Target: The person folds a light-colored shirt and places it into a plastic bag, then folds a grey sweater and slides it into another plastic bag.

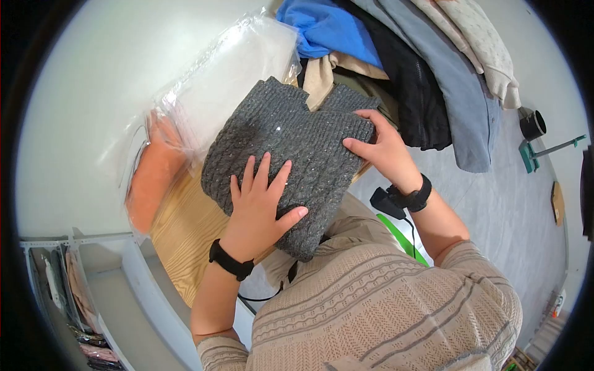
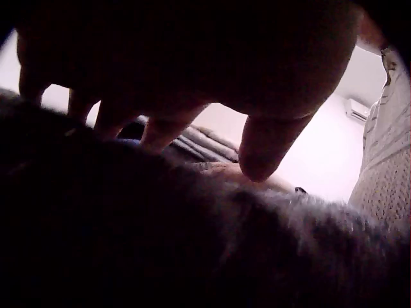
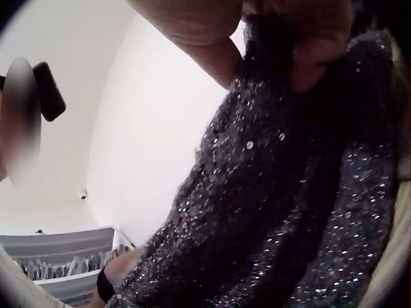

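Observation:
A dark grey knitted garment (image 1: 278, 130) with small shiny specks lies folded on the wooden table, its lower corner over the person's lap. The left hand (image 1: 260, 201) rests on it with fingers spread flat; the left wrist view shows that hand (image 2: 186, 70) above dark fuzzy knit (image 2: 160, 224). At the garment's right edge the right hand (image 1: 387, 151) pinches the ribbed part between thumb and fingers. In the right wrist view the fingers of the right hand (image 3: 270, 45) grip a gathered edge of the sparkly knit (image 3: 237, 186). The fingertips under the fabric are partly hidden.
Clear plastic bags (image 1: 229, 74) and an orange packaged item (image 1: 154, 179) lie left of the garment on the wooden table (image 1: 185, 229). A pile of clothes, with a blue piece (image 1: 328, 31) and a grey one (image 1: 461, 105), is at the back. A shelf unit (image 1: 117, 297) stands lower left.

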Demonstrator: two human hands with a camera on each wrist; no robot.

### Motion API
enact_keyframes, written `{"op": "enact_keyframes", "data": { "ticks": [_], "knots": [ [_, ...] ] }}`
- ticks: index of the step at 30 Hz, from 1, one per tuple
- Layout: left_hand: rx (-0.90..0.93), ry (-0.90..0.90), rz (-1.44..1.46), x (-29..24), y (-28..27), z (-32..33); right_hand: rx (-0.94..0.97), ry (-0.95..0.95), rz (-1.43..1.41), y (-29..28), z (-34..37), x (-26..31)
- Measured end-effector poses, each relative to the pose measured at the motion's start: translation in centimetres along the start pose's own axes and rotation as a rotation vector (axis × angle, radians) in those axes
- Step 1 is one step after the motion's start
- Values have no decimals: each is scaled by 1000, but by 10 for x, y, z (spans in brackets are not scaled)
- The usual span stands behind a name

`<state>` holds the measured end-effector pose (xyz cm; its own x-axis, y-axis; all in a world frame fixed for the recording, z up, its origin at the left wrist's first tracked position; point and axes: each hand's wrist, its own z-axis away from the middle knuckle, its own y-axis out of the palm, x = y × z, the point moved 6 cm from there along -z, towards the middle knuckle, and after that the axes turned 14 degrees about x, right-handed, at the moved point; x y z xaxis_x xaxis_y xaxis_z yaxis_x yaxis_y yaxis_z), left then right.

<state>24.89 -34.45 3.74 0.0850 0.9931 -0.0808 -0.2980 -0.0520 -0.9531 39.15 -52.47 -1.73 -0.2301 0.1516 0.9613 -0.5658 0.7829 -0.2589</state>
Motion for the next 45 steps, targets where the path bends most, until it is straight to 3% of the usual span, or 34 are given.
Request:
{"op": "enact_keyframes", "data": {
  "ticks": [1,3,6,9,11,13,15,17,18,20,21,23,24,27,29,30,31,33,35,38,39,41,45],
  "knots": [
    [-43,41,36,-6,-10,1,-56,-93,87,1,0,17],
    [-82,83,71,-19,-23,0,-29,-17,48,7,2,31],
    [-216,180,401,-38,-35,-16,97,-195,-217,26,-2,37],
    [-70,49,436,-43,-25,-45,230,-184,-287,34,-1,43],
    [-117,44,414,-41,-20,-54,285,-117,-352,28,3,43],
    [-196,53,491,-24,-12,-61,401,-137,-600,27,2,35],
    [-175,57,557,-17,-13,-60,303,-79,-609,12,-4,14],
    [-134,-107,905,-9,-17,-53,-95,85,46,-26,-9,-14],
    [-150,-112,926,-4,-15,-48,-102,85,41,-29,-14,-29],
    [-164,-149,963,4,-5,-43,-261,-70,369,-35,-19,-40],
    [-182,-193,1010,8,-2,-40,-264,-68,364,-39,-22,-35],
    [-178,-169,1059,7,-4,-38,-21,204,293,-36,-31,-32],
    [-176,-146,1111,5,-4,-37,-21,206,292,-36,-31,-27],
    [-242,-164,1224,3,-5,-32,-95,78,306,-34,-35,-10],
    [-257,-168,1281,10,-1,-31,-350,-310,392,-32,-23,13],
    [-268,-173,1338,13,3,-30,-374,-294,287,-28,-21,16],
    [-267,-175,1340,15,5,-30,-371,-293,287,-21,-16,21],
    [-345,-147,1400,19,7,-28,-198,-361,-191,-8,-12,20],
    [-359,-121,1440,16,3,-26,-162,-325,-195,-3,-11,10],
    [-393,-84,1517,14,0,-24,-46,-565,448,11,-2,31],
    [-416,-76,1555,14,0,-23,-44,-566,449,12,-1,32],
    [-433,-82,1585,18,0,-20,38,-624,760,25,2,37],
    [-494,-106,1603,17,-4,-15,156,-599,857,30,0,45]
  ]
}}
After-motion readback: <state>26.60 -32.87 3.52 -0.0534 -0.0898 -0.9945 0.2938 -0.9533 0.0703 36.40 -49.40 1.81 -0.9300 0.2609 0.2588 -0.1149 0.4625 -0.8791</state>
